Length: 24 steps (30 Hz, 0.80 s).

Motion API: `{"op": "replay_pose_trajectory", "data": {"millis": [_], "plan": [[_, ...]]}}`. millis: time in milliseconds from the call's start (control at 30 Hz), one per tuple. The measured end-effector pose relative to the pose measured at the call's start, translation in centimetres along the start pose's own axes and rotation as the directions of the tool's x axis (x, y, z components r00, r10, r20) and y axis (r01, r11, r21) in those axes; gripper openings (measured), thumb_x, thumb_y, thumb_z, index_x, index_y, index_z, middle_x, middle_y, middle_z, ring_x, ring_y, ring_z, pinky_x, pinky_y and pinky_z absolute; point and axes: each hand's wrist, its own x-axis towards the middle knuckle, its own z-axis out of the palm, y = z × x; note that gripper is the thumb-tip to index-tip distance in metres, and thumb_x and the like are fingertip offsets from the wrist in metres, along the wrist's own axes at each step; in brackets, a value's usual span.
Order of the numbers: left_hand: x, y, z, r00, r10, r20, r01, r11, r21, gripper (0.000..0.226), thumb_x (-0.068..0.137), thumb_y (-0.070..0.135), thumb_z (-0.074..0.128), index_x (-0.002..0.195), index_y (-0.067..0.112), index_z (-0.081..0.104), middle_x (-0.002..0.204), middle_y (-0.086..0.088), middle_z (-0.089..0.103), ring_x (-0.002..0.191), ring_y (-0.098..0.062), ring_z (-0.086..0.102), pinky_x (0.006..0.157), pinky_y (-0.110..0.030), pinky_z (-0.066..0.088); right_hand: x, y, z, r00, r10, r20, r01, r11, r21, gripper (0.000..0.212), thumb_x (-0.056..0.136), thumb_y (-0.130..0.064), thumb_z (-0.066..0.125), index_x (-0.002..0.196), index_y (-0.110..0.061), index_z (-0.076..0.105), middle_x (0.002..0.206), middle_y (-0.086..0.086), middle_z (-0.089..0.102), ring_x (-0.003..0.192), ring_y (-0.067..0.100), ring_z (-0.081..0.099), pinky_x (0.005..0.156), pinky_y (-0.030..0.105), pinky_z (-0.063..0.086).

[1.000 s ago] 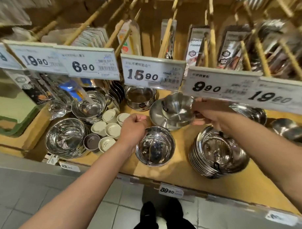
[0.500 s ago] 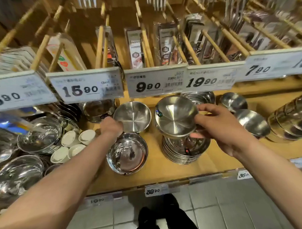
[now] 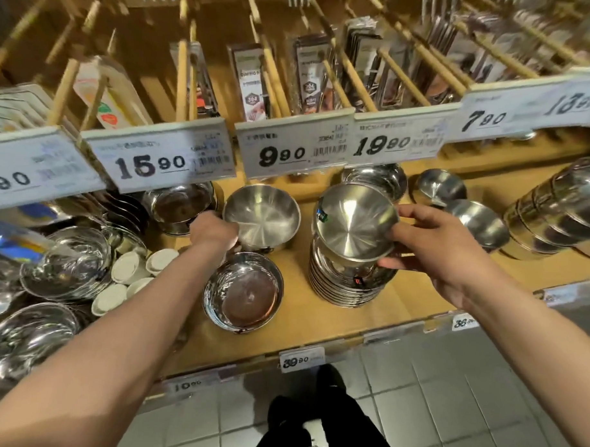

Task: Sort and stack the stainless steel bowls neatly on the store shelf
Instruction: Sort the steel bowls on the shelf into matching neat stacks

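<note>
The right hand [image 3: 443,248] grips a tilted, empty steel dish [image 3: 355,222] above the dish stack [image 3: 345,285]; the left hand [image 3: 213,230] grasps an empty steel bowl [image 3: 262,215] mid-shelf.

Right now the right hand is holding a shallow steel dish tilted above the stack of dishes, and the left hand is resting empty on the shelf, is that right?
Not quite. The head view shows the left hand gripping the brushed steel bowl by its rim, not resting empty. The rest holds: the right hand holds a shallow steel dish tilted above the stack of dishes.

A housewares shop — price tags [image 3: 162,158] along a wooden shelf [image 3: 316,327], packaged cutlery [image 3: 251,84] hanging above.
</note>
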Motion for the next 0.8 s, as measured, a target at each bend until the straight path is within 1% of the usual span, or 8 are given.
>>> {"op": "replay_pose_trajectory", "data": {"millis": [100,233,300,367,500,633,733,800], "plan": [[-0.8,0.2,-0.4,0.999,0.036,0.014,-0.036,0.999,-0.039,0.021,0.086,0.004,0.068,0.106,-0.002,0.068,0.107,-0.024,0.071,0.096,-0.041,0.072,0.087,-0.049,0.06,-0.5,0.0,-0.5,1.0,0.007,0.001,-0.007,1.0,0.001,0.02,0.092,0.0,0.065,0.102,-0.016,0.073,0.078,0.003,0.078,0.07,0.018,0.075,0.058,0.027,0.062],[-2.5,0.8,-1.3,0.999,0.038,0.004,-0.038,0.994,-0.101,0.018,0.089,0.006,0.07,0.105,-0.001,0.068,0.11,-0.023,0.07,0.097,-0.041,0.072,0.09,-0.048,0.06,-1.4,0.3,-1.3,1.0,0.017,-0.016,-0.017,1.0,0.027,0.02,0.094,-0.001,0.063,0.11,-0.009,0.071,0.098,0.014,0.078,0.079,0.024,0.076,0.063,0.03,0.064],[-3.6,1.2,-1.7,0.999,0.045,-0.019,-0.047,0.993,-0.112,0.007,0.09,0.007,0.072,0.091,0.004,0.067,0.103,-0.019,0.071,0.086,-0.037,0.075,0.082,-0.046,0.063,-1.8,0.4,-1.6,0.999,0.029,-0.018,-0.028,0.999,0.039,0.021,0.094,-0.001,0.062,0.114,-0.005,0.069,0.103,0.018,0.076,0.08,0.025,0.075,0.062,0.029,0.064],[-4.5,1.4,-2.1,0.999,0.029,-0.021,-0.031,0.991,-0.129,0.015,0.09,0.009,0.074,0.08,0.008,0.063,0.094,-0.016,0.07,0.07,-0.031,0.075,0.071,-0.041,0.064,-2.2,0.5,-2.0,0.999,0.032,-0.019,-0.031,0.999,0.04,0.023,0.095,0.0,0.06,0.116,-0.002,0.069,0.105,0.019,0.076,0.079,0.025,0.075,0.061,0.029,0.063],[-6.1,1.2,-3.4,0.999,0.044,-0.008,-0.044,0.993,-0.11,0.007,0.091,0.01,0.072,0.092,0.005,0.068,0.086,-0.015,0.072,0.056,-0.026,0.074,0.06,-0.034,0.064,-3.3,1.0,-3.6,0.998,0.028,-0.064,-0.024,0.997,0.073,0.02,0.094,0.0,0.062,0.11,-0.005,0.071,0.103,0.017,0.076,0.078,0.021,0.074,0.058,0.024,0.061],[-7.7,0.4,-4.5,0.999,0.047,-0.004,-0.047,0.991,-0.126,0.005,0.085,0.003,0.071,0.086,0.007,0.07,0.082,-0.017,0.074,0.06,-0.03,0.075,0.064,-0.04,0.066,-3.7,2.2,-6.9,0.99,0.059,-0.13,-0.041,0.99,0.135,0.022,0.094,0.002,0.061,0.114,0.0,0.069,0.104,0.02,0.07,0.088,0.029,0.067,0.054,0.022,0.06],[-8.9,-0.1,-5.5,0.998,0.056,-0.007,-0.056,0.986,-0.154,0.007,0.081,0.004,0.075,0.083,0.008,0.071,0.076,-0.017,0.076,0.059,-0.031,0.075,0.05,-0.034,0.063,-3.1,3.9,-9.6,0.981,0.076,-0.179,-0.047,0.986,0.162,0.021,0.093,0.004,0.059,0.114,0.004,0.066,0.11,0.022,0.067,0.091,0.031,0.068,0.057,0.026,0.063],[-9.9,-0.2,-6.1,0.997,0.071,-0.007,-0.071,0.987,-0.144,0.008,0.08,0.007,0.076,0.085,0.01,0.07,0.071,-0.014,0.077,0.063,-0.032,0.076,0.046,-0.029,0.06,-2.3,5.4,-10.9,0.975,0.088,-0.204,-0.055,0.985,0.163,0.016,0.093,0.004,0.059,0.108,0.004,0.065,0.111,0.021,0.067,0.087,0.029,0.07,0.06,0.028,0.064]]}}
